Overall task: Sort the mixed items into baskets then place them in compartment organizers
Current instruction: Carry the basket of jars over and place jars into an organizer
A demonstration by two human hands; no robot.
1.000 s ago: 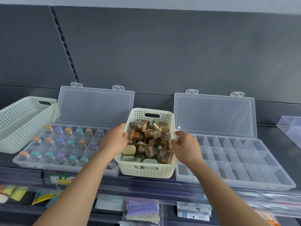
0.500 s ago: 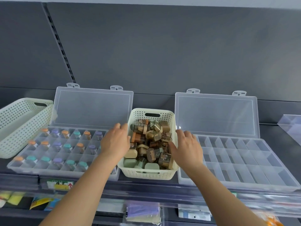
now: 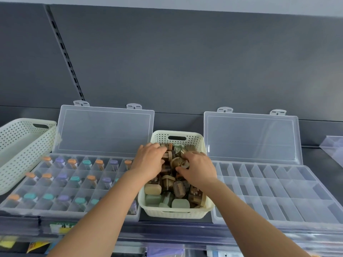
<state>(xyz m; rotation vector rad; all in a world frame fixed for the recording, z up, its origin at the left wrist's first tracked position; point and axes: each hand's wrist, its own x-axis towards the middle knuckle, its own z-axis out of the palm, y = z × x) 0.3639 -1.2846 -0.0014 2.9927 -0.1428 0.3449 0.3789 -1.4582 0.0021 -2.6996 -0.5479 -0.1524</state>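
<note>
A cream perforated basket point(image 3: 176, 213) stands on the shelf between two clear organizers, full of small brown, tan and pale green containers point(image 3: 179, 189). Both hands are inside it, palms down on the pile. My left hand point(image 3: 149, 161) lies over the containers at the basket's left side, its fingertips hidden among them. My right hand point(image 3: 199, 169) curls its fingers and thumb round a small tan container point(image 3: 177, 162) near the middle. The left organizer point(image 3: 68, 213) holds several vials with orange, teal and purple caps. The right organizer point(image 3: 278, 191) has bare compartments.
Both organizer lids point(image 3: 104, 130) stand open against the grey back wall. An empty cream basket point(image 3: 22, 151) sits at the far left. A clear shelf rail point(image 3: 167, 233) runs along the front edge, with packaged goods below. A clear divider point(image 3: 334, 147) stands at the far right.
Both hands moved from the basket's outer sides inward and forward, into the basket and onto the pile. The right hand has closed round a small container. The view shifted slightly.
</note>
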